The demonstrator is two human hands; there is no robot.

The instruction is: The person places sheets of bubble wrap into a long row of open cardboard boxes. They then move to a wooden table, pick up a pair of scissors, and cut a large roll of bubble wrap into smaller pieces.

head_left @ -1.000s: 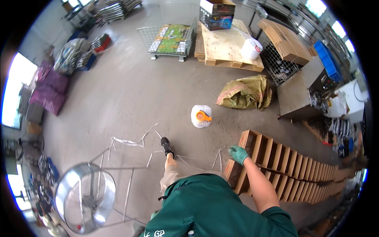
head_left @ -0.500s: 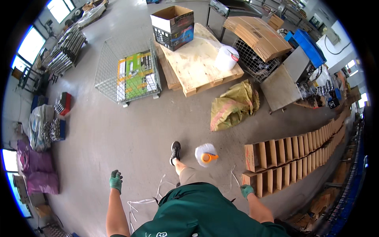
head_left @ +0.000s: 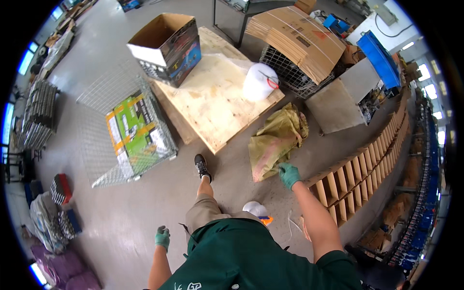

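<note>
My left hand (head_left: 163, 238), in a green glove, hangs low at my left side above bare floor. It holds nothing, its fingers loosely bent and a little apart. My right hand (head_left: 290, 176), gloved the same way, reaches forward over the floor, with its loosely bent fingers beside the lower edge of a crumpled yellow-green woven sack (head_left: 278, 137). I see nothing in it. Ahead lies a wooden pallet (head_left: 212, 104) bearing a printed open carton (head_left: 169, 53) and a white roll (head_left: 258, 84) with red-handled scissors (head_left: 272, 83) on top.
A wire cage (head_left: 166, 135) with green printed cartons stands left of the pallet. Flat cardboard sheets (head_left: 299, 38) lie on a dark wire basket. Rows of open cardboard boxes (head_left: 348, 179) line my right. Near my legs sit a tape dispenser (head_left: 266, 220) and loose white strapping (head_left: 291, 224).
I have stepped forward and turned somewhat, so the pallet and cage are nearer. My right hand has swung forward from beside the box rows; my left hand is lower.
</note>
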